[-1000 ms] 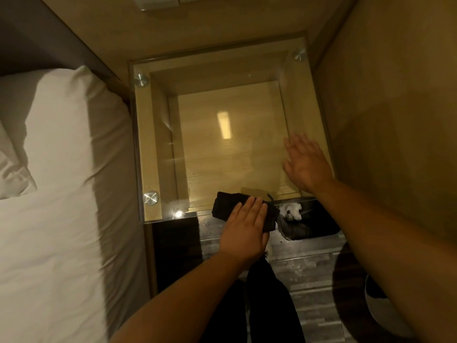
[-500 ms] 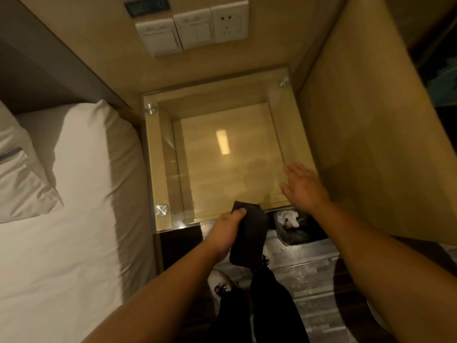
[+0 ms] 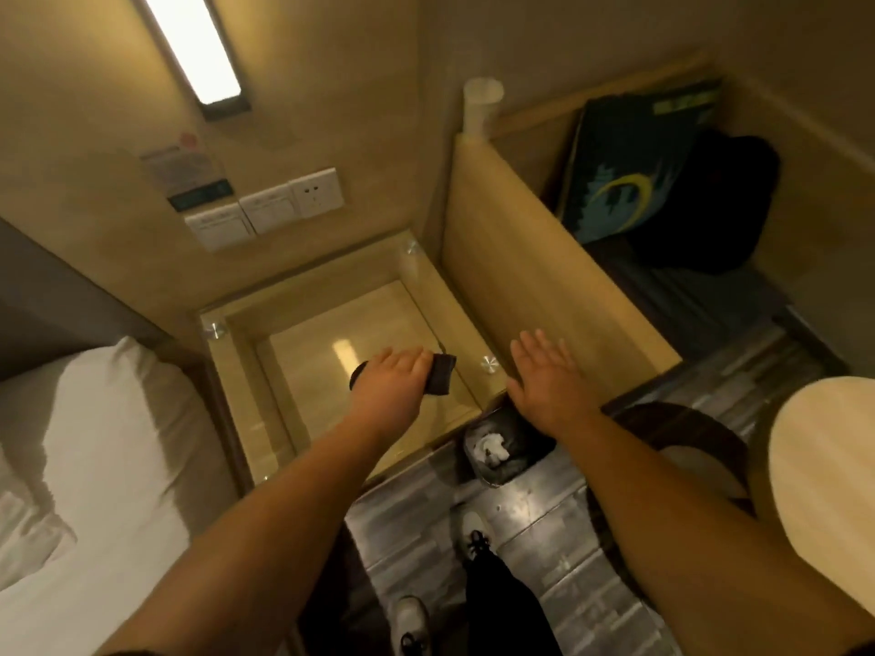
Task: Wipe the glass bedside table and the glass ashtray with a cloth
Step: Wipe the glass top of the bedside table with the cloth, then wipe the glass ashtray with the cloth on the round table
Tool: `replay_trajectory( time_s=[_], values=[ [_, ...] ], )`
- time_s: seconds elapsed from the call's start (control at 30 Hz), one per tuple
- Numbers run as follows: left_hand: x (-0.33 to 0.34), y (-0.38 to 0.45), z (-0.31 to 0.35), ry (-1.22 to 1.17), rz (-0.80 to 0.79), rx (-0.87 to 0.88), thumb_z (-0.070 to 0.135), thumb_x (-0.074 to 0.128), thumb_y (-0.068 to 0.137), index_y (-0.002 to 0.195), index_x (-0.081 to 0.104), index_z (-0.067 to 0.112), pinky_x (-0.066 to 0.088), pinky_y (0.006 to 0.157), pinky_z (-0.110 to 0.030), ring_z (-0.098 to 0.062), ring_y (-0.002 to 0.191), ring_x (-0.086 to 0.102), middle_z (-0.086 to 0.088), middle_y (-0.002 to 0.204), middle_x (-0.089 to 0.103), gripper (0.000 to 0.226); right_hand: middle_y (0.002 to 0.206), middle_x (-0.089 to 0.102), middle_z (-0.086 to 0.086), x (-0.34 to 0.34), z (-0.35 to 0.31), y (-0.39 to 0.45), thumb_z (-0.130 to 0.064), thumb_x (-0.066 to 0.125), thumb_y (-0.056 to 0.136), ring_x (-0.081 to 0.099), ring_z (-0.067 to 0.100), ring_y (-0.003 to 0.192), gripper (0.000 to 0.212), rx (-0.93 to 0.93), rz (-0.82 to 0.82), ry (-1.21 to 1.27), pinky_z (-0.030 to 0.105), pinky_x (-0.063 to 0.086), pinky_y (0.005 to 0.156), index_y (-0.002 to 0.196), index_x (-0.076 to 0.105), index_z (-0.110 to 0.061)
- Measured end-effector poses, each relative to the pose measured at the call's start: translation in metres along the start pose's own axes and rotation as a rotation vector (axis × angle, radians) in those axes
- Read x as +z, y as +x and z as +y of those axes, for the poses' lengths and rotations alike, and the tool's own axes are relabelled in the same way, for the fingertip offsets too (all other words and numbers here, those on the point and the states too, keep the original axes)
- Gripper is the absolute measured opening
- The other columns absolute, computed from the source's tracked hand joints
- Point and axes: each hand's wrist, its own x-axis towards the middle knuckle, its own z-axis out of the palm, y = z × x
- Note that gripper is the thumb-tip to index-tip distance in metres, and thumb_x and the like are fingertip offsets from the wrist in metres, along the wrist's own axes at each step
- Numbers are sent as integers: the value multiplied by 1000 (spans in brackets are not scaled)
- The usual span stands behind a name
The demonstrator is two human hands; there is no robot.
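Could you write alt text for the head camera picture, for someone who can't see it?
Seen from above, a person's left hand holds a dark cloth over a glass bedside table, while the right hand hangs open near its right corner. A white bed lies to the left, and a small bin stands on the floor below.

Both forearms reach forward, bare, palms turned down.

The left hand is stretched ahead at the end of a nearly straight arm, its fingers curled over a dark cloth that sticks out past the fingertips. The right hand sits level with it and off to the side, well apart, fingers straight and slightly spread, holding nothing. Lower in view, a dark trouser leg and two white shoes point forward.
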Motion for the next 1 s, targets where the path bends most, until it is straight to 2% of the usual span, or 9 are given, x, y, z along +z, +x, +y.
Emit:
replay_trajectory(
  time_s=[0.07, 0.13, 0.23, 0.33, 0.37, 0.5, 0.73, 0.87, 1.0],
  values=[
    [-11, -1, 8, 155, -30, 83, 21, 50, 95, 149, 28, 15, 8, 118, -39, -23, 142, 28, -6, 153, 33, 59, 161, 9, 7, -8, -4, -30, -44, 26, 100, 1, 23, 148, 61, 50, 14, 0, 43, -3, 117, 153, 13, -14],
    [-20, -4, 22, 253, -58, 157, 24, 52, 94, 150, 23, 15, 0, 117, -40, -23, 145, 19, -6, 156, 28, 64, 161, 3, 7, -13, -1, -62, -45, 21, 101, -2, 24, 148, 62, 89, 4, -24, 44, -4, 118, 153, 8, -14],
    [-23, -9, 53, 272, -125, 236, 25, 56, 92, 150, 26, 12, 5, 119, -43, -25, 145, 20, -6, 155, 28, 67, 161, 3, 8, -15, 16, -111, -46, 17, 100, -2, 25, 148, 63, 156, 7, -56, 45, -3, 118, 153, 6, -14],
    [-15, -10, 94, 294, -95, 336, 25, 70, 80, 136, 50, 6, 24, 112, -43, -28, 132, 46, -13, 138, 54, 62, 162, 4, 6, -16, 43, -163, -47, 4, 95, -2, 23, 148, 67, 283, 19, -30, 43, -6, 117, 153, 8, -15],
    [-12, -9, 109, 271, -78, 359, 24, 72, 79, 134, 53, 6, 28, 111, -43, -28, 130, 48, -13, 136, 56, 60, 162, 4, 6, -17, 53, -181, -47, 4, 95, -2, 23, 148, 66, 321, 22, -24, 42, -7, 116, 153, 8, -15],
    [-1, -3, 181, 226, -195, 435, 18, 36, 100, 152, 17, 12, -2, 117, -36, -20, 147, 11, -4, 159, 17, 56, 162, 0, 4, -20, 96, -251, -46, 15, 101, -6, 21, 148, 61, 478, 26, 1, 40, -11, 114, 153, 5, -17],
    [18, 9, 308, 275, -142, 683, 19, 39, 98, 151, 16, 12, 6, 119, -37, -21, 146, 15, -7, 158, 21, 58, 161, 7, 5, 8, 162, -355, -44, 23, 100, -2, 23, 148, 60, 696, 46, 63, 43, -6, 117, 153, 12, -17],
    [34, 12, 381, 286, -133, 806, 19, 50, 94, 150, 21, 12, 4, 118, -39, -21, 146, 16, -8, 157, 25, 64, 161, 10, 7, 33, 196, -398, -44, 27, 100, 1, 24, 148, 61, 792, 55, 127, 42, -5, 117, 153, 13, -15],
    [58, 19, 452, 322, -146, 885, 16, 48, 94, 150, 21, 10, 3, 118, -38, -22, 146, 16, -9, 157, 25, 62, 161, 11, 7, 62, 240, -429, -44, 28, 100, 3, 24, 148, 62, 842, 46, 202, 42, -4, 117, 152, 13, -15]
  ],
)
